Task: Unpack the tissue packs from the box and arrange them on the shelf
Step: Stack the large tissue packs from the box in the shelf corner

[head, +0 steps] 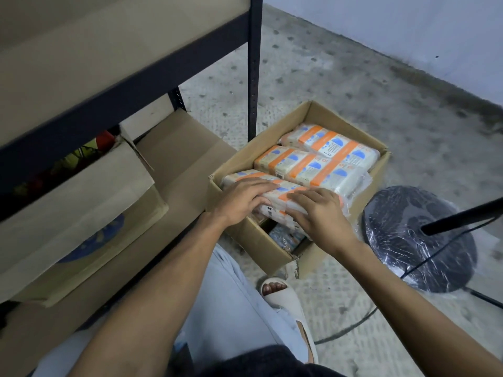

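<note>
An open cardboard box point(234, 235) sits on the floor beside the shelf point(253, 77). Inside lie several orange, white and blue tissue packs point(313, 161). My left hand point(242, 200) and my right hand point(318, 213) both lie on top of the nearest pack point(283, 197) at the box's near edge. Fingers of both hands curve over its top; whether they grip it is unclear. More packs show deeper in the box under the near edge.
On the shelf's lower level stand a large open carton point(81, 213) with coloured items and a flat cardboard sheet point(187, 164). A round black plastic-wrapped stand base point(408, 240) with a pole and cable is right of the box. My sandalled foot point(285, 297) is just below the box.
</note>
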Motion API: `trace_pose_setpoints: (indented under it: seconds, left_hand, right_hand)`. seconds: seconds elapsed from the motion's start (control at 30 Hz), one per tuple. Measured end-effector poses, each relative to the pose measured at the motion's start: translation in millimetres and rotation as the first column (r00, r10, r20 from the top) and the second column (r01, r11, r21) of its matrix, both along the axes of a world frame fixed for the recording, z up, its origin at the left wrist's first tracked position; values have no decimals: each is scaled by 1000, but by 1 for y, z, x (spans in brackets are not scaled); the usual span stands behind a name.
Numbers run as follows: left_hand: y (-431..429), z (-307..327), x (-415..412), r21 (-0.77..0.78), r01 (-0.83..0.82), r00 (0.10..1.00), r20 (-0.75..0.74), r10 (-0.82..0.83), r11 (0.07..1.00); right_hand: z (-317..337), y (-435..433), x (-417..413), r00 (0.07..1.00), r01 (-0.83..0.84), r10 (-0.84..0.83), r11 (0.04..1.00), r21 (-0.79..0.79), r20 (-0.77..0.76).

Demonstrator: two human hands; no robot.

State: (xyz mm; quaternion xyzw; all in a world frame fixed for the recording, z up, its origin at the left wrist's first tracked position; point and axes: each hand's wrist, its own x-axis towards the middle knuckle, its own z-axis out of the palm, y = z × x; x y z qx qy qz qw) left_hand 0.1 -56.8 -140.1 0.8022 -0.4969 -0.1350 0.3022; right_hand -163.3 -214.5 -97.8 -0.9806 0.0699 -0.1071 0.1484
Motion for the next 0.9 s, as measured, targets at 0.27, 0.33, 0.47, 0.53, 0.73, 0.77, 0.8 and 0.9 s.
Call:
trace_pose_setpoints:
  seconds: [0.27,0.33,0.47,0.53,0.73,0.77,0.8,0.9]
  left_hand:
    - [7,101,-15,-139,-96,977,177,120,986]
    - [12,99,-21,-150,-70,967,233,104,986]
    - [14,109,-24,-182,-45,961,262,93,982]
    - [15,120,-22,-191,-45,951,291,101,980]
    - [30,195,-17,-332,-22,884,433,173,943]
    - [33,208,-16,-347,-20,870,456,187,938]
    - [36,221,-15,-358,-20,855,478,201,933]
    - [45,256,-8,-383,-19,824,516,231,923]
  right_hand:
    - [80,-3,-6,981,-44,53,998,-53,185]
    - [81,1,-8,981,-47,55,998,-50,184]
    - [85,2,-16,970,-33,45,998,-56,239]
    - [93,3,-15,958,-35,50,998,-57,283]
    - [158,18,-13,862,-57,96,994,-93,498]
    - [169,21,-12,845,-52,103,993,-110,525]
    - [179,24,-10,828,-45,108,991,-127,550]
    - [209,34,-1,769,-53,123,990,-129,628]
